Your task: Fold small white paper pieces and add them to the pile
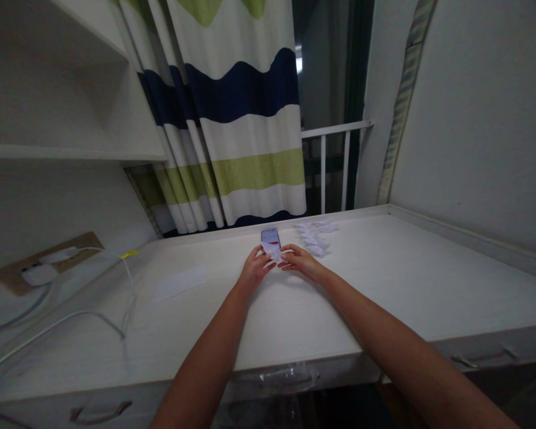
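Note:
Between my two hands, just above the white desk, is a small piece of folded white paper [273, 251]. My left hand [255, 266] pinches its left side, fingers closed on it. My right hand [300, 263] grips the right side of the same paper with thumb and fingers. Directly behind the paper lies a smartphone [270, 232] with a lit screen, its lower part covered by the paper. Right of the phone, several folded white paper pieces [312, 239] lie in a cluster.
A flat white paper sheet [179, 283] lies on the desk [295, 322] to the left. White cables [93, 313] run from a wall outlet [40, 274] along the left edge. A striped curtain [250, 131] hangs behind; a shelf [71, 152] juts out at upper left.

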Demonstrator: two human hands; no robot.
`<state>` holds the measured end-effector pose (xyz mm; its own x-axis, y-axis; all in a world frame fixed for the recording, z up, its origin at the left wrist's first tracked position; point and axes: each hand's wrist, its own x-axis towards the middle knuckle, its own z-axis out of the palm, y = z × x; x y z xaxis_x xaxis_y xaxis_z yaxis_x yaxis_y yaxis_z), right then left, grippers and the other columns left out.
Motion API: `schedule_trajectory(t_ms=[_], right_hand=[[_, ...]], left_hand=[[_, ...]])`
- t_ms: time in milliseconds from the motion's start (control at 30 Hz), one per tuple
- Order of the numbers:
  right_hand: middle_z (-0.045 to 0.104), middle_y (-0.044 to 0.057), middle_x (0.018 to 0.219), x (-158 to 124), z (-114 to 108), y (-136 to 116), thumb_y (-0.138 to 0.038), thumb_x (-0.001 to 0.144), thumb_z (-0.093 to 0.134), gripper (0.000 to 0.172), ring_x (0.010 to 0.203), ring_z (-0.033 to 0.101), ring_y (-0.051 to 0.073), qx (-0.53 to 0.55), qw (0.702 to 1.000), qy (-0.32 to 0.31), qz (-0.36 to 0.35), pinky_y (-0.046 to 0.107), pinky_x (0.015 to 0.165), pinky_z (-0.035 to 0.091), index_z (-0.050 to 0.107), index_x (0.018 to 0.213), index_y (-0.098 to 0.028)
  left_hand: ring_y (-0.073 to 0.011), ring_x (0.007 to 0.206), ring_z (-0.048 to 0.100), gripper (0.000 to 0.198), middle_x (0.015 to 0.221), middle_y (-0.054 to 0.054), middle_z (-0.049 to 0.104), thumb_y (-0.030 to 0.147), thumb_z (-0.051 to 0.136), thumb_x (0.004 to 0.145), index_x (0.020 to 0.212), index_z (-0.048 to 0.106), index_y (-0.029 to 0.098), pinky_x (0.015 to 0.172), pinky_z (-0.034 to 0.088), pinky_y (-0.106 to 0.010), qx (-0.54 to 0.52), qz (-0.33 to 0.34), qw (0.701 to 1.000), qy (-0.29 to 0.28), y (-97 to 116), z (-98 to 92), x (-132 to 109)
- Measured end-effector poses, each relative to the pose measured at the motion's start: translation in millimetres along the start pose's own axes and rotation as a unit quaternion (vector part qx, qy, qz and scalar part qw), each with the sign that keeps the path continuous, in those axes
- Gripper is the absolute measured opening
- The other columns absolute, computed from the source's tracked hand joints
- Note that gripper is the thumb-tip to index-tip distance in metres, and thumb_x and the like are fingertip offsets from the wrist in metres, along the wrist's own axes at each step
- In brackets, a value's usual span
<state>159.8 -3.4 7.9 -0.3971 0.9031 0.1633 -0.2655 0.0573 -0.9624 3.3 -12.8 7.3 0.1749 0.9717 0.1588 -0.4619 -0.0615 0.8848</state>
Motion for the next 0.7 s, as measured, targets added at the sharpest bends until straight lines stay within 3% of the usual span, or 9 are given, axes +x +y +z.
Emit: schedule_trajectory(t_ms=[167, 367, 700], right_hand=[[0.061, -0.001, 0.066, 4, -4, 1, -0.03, 0.055, 0.071, 0.027, 0.061, 0.061, 0.013, 0.019, 0.998, 0.052, -0.042, 0.03, 0.068, 0.047, 0.055, 0.074, -0.019], [0.061, -0.001, 0.059, 10, -9, 5, -0.031, 0.049, 0.074, 0.025, 0.059, 0.06, 0.012, 0.034, 0.993, 0.092, -0.066, 0.029, 0.071, 0.048, 0.059, 0.062, -0.015], [0.064, 0.0, 0.06, 12, -10, 1, -0.033, 0.049, 0.073, 0.027, 0.059, 0.061, 0.011, 0.062, 0.981, 0.147, -0.107, 0.027, 0.069, 0.049, 0.062, 0.066, -0.015]], left_hand=[[-0.0136, 0.079, 0.057, 0.028, 0.088, -0.004, 0.06, 0.023, 0.064, 0.062, 0.086, 0.049, 0.019, 0.077, 0.043, -0.032, -0.023, -0.002, 0.999, 0.03, 1, -1.5, 3], [-0.0139, 0.07, 0.058, 0.019, 0.074, -0.005, 0.062, 0.03, 0.052, 0.071, 0.083, 0.053, 0.016, 0.075, 0.045, -0.031, -0.031, -0.048, 0.995, 0.077, 2, -2.2, 6], [-0.0169, 0.076, 0.06, 0.014, 0.078, -0.005, 0.061, 0.024, 0.052, 0.07, 0.082, 0.053, 0.016, 0.073, 0.046, -0.033, -0.012, -0.068, 0.995, 0.076, 2, -2.7, 4]])
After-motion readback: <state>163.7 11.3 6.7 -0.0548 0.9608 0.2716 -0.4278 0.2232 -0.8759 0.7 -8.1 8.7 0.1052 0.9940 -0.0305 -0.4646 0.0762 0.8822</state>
